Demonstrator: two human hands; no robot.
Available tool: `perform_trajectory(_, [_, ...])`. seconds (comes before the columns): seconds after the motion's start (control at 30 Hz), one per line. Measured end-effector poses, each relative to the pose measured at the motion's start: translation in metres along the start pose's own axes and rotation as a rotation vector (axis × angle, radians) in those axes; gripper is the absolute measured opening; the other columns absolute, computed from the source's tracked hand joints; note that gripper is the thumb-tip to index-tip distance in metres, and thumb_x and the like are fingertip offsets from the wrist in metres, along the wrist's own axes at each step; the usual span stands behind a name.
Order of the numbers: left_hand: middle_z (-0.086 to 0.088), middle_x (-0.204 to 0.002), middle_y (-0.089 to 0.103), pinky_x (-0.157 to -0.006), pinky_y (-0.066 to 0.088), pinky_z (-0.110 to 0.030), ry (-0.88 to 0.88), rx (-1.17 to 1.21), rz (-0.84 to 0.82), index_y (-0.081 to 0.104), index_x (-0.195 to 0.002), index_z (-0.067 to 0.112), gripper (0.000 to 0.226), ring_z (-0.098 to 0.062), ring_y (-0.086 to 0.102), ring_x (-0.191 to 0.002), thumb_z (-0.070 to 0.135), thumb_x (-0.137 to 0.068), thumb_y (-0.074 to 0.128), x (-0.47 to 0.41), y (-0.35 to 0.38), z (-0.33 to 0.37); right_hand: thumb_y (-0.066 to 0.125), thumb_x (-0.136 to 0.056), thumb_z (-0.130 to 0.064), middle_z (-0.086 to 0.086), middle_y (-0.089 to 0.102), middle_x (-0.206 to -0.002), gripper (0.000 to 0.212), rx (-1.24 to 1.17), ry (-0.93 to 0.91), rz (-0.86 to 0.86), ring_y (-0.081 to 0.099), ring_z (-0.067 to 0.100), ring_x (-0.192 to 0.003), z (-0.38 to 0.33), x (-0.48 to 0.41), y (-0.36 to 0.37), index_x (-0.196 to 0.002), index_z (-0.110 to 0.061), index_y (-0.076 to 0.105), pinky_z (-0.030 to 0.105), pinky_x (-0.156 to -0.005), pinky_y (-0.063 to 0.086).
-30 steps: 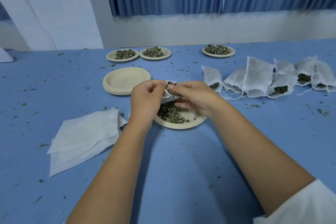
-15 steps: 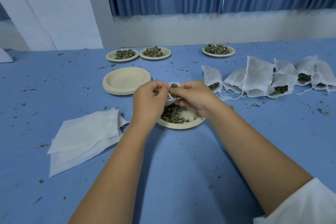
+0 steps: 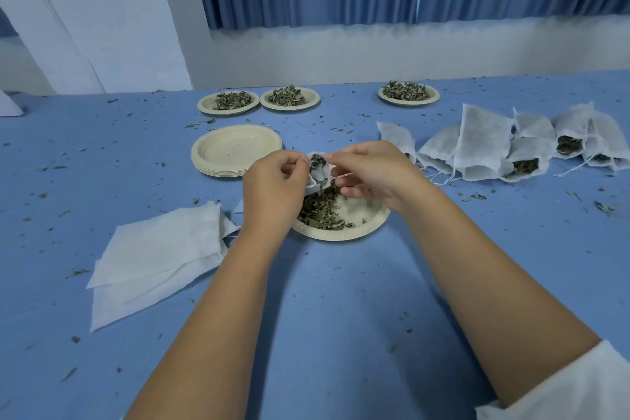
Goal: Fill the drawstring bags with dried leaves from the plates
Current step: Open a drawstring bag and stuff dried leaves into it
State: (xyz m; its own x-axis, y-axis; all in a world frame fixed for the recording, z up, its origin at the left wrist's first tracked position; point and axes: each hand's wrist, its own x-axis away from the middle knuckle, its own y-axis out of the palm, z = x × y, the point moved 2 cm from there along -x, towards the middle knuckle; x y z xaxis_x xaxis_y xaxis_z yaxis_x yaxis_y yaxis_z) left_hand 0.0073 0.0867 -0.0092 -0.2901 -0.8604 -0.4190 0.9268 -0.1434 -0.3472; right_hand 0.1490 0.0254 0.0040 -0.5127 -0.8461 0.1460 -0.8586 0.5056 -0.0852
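Your left hand [image 3: 276, 181] and right hand [image 3: 371, 174] pinch the mouth of a small white fabric drawstring bag [image 3: 318, 173], partly filled, above the round beige paper plate [image 3: 341, 236] of dried leaves [image 3: 320, 211] at the centre of the blue desk [image 3: 341, 300]; filled bags [image 3: 480, 143] lie toward its right edge; flat empty bags [image 3: 160, 249] at left and three heaped plates [image 3: 289, 108] along the far edge remain.

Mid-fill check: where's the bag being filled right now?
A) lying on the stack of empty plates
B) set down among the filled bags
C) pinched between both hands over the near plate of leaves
C: the left hand and right hand both pinch the bag at its mouth, above the near plate.
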Motion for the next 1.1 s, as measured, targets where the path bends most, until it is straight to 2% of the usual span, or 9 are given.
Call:
perform_trajectory(0.1, [0.014,-0.065,0.064,-0.063,0.038,-0.002,0.007,0.001,-0.021,0.072,-0.082,0.022,0.015,0.010,0.056,-0.065,0.019,-0.092,0.061,0.001,0.002,0.001,0.076,-0.085,-0.028,0.001,0.068,-0.076,0.021,0.057,-0.055,0.063,0.060,0.005,-0.052,0.003,-0.002,0.002,-0.097,-0.011,0.071,0.019,-0.050,0.052])
perform_trajectory(0.27, [0.012,-0.066,0.065,-0.061,0.040,-0.005,-0.003,0.025,-0.046,0.072,-0.081,0.024,0.016,0.004,0.058,-0.066,0.019,-0.092,0.062,0.001,0.003,0.001,0.077,-0.083,-0.027,-0.001,0.067,-0.075,0.016,0.129,-0.127,0.117,0.053,0.006,-0.053,0.010,-0.004,0.008,-0.090,-0.013,0.072,0.017,-0.046,0.045])
perform_trajectory(0.37, [0.008,-0.066,0.067,-0.067,0.046,-0.015,-0.018,0.052,-0.065,0.073,-0.081,0.023,0.017,-0.006,0.063,-0.070,0.017,-0.092,0.061,0.001,0.003,0.002,0.080,-0.078,-0.026,-0.003,0.065,-0.067,0.017,0.216,-0.172,0.130,0.051,0.008,-0.054,0.013,-0.006,0.010,-0.080,-0.013,0.070,0.023,-0.052,0.043])
perform_trajectory(0.47, [0.005,-0.068,0.069,-0.070,0.049,-0.023,-0.026,0.064,-0.085,0.075,-0.083,0.019,0.018,-0.011,0.065,-0.073,0.014,-0.090,0.060,0.001,0.005,0.003,0.079,-0.077,-0.022,-0.009,0.058,-0.059,0.016,0.337,-0.207,0.145,0.050,0.004,-0.052,0.016,-0.008,0.015,-0.072,-0.017,0.065,0.017,-0.052,0.041])
perform_trajectory(0.63, [0.012,-0.069,0.068,-0.064,0.042,-0.008,-0.021,0.040,-0.013,0.073,-0.082,0.025,0.017,0.003,0.061,-0.068,0.018,-0.092,0.061,-0.001,0.001,-0.001,0.078,-0.079,-0.035,-0.008,0.057,-0.061,0.022,0.326,-0.188,0.070,0.049,0.007,-0.050,0.009,-0.005,0.010,-0.080,-0.017,0.067,0.018,-0.044,0.040])
perform_trajectory(0.73, [0.014,-0.069,0.066,-0.061,0.040,-0.005,-0.029,0.018,0.033,0.072,-0.085,0.023,0.014,0.010,0.056,-0.063,0.019,-0.093,0.061,-0.003,-0.002,-0.003,0.075,-0.082,-0.038,-0.004,0.059,-0.062,0.025,0.356,-0.183,0.057,0.052,0.011,-0.049,-0.002,-0.001,0.001,-0.080,-0.015,0.066,0.021,-0.045,0.044])
perform_trajectory(0.9, [0.013,-0.069,0.065,-0.059,0.039,-0.005,-0.034,0.001,0.085,0.071,-0.084,0.021,0.015,0.008,0.055,-0.061,0.018,-0.093,0.060,-0.004,-0.003,-0.005,0.068,-0.090,-0.033,0.000,0.069,-0.061,0.027,0.371,-0.045,-0.172,0.059,0.008,-0.048,-0.005,0.010,0.006,-0.080,-0.008,0.072,0.018,-0.044,0.048])
perform_trajectory(1.0, [0.014,-0.069,0.065,-0.060,0.039,-0.004,-0.031,-0.010,0.087,0.072,-0.085,0.019,0.015,0.008,0.056,-0.062,0.018,-0.093,0.059,-0.004,-0.003,-0.005,0.068,-0.089,-0.036,0.006,0.074,-0.072,0.029,0.296,0.002,-0.216,0.067,0.009,-0.057,-0.003,0.012,0.012,-0.084,-0.007,0.073,0.019,-0.049,0.051])
perform_trajectory(1.1, [0.017,-0.070,0.063,-0.061,0.037,-0.002,-0.012,-0.041,0.075,0.074,-0.089,0.017,0.014,0.007,0.056,-0.065,0.019,-0.093,0.060,-0.003,-0.002,-0.005,0.072,-0.088,-0.027,0.007,0.074,-0.073,0.022,0.198,0.024,-0.219,0.066,0.009,-0.057,-0.002,0.011,0.012,-0.084,-0.005,0.072,0.018,-0.049,0.052])
